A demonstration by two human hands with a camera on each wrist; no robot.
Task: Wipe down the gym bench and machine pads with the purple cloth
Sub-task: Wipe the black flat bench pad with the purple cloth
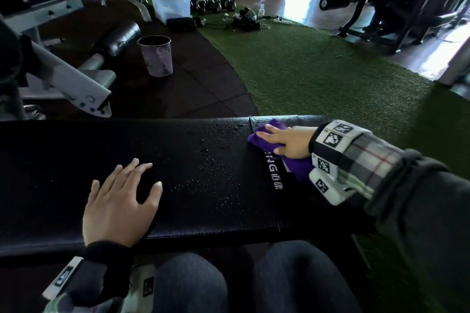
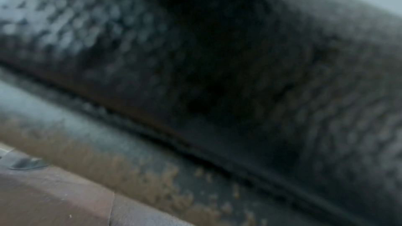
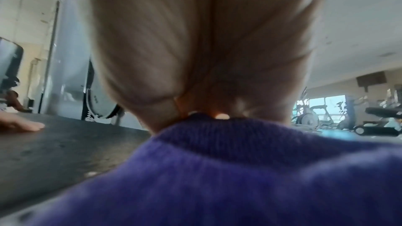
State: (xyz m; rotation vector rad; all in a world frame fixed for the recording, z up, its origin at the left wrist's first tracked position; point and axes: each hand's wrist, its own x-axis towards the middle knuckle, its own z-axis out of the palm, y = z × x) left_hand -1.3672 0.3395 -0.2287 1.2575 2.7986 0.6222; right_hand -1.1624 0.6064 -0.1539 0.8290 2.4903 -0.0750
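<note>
My right hand presses flat fingers on the purple cloth, right of frame; left hand splayed, empty, on the bench. Unpinched, the cloth may slip on droplets.

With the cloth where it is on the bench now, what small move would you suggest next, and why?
Probably slide the right hand and the cloth under it leftward along the bench through the droplets. The cloth lies flat beside the wet patch, which looks unwiped, and the left hand rests flat beyond it, seemingly bracing.
</note>
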